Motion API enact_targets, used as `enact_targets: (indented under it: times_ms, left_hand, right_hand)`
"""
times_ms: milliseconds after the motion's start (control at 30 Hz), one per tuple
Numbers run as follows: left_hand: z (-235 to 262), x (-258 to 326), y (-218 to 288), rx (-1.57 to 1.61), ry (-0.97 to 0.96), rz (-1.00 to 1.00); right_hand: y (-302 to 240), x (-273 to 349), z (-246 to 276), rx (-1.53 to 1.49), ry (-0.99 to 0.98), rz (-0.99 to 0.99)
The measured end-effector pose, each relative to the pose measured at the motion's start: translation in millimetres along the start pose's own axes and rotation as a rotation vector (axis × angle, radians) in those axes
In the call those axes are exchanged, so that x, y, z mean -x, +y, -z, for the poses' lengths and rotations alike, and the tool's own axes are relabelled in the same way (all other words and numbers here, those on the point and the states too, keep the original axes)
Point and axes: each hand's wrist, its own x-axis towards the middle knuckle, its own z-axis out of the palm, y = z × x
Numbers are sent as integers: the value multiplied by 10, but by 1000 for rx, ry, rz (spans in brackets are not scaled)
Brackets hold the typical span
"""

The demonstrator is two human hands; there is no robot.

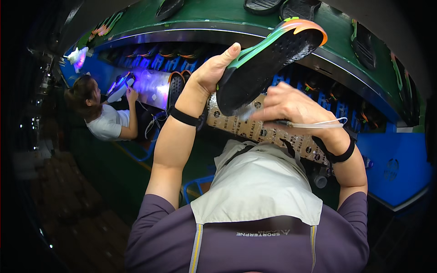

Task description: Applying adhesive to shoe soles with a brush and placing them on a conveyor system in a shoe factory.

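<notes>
My left grip (214, 73) pinches the sole (255, 75) at upper centre; my right grip (291, 107) curls beside it, blurred, contents I cannot tell. Upper left, a blue rack (159, 62) holds shoes (187, 52).

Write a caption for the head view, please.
Left hand holds a black and green shoe sole; right hand blurred nearby.

And here's the outfit: a dark purple shirt (273, 255), its short sleeves (150, 214) in the same shade, with small pale lettering (261, 234) across the chest! Over it, a pale grey-cream apron (257, 193), wide and creased, and from its corners two grey straps (196, 245), each striped yellow! Left grip (216, 68), right grip (291, 107), both bare, with black bands (184, 117) circling both forearms!
</notes>
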Motion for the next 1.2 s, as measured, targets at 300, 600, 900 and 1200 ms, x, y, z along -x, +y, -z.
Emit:
enact_targets:
  times_ms: [300,600,900,1200]
  left_hand:
    - [-60,18,-380,396,-133,-71]
    - [-346,299,-837,535,-179,-156]
    - [-141,399,-950,685,-58,-230]
    - [-200,724,-966,182,-19,-287]
  right_hand:
    - [51,59,-218,-331,162,77]
    - [372,-115,101,305,859,-175]
    - [-65,-73,-188,-198,150,86]
    - [195,-95,-407,-748,740,-574]
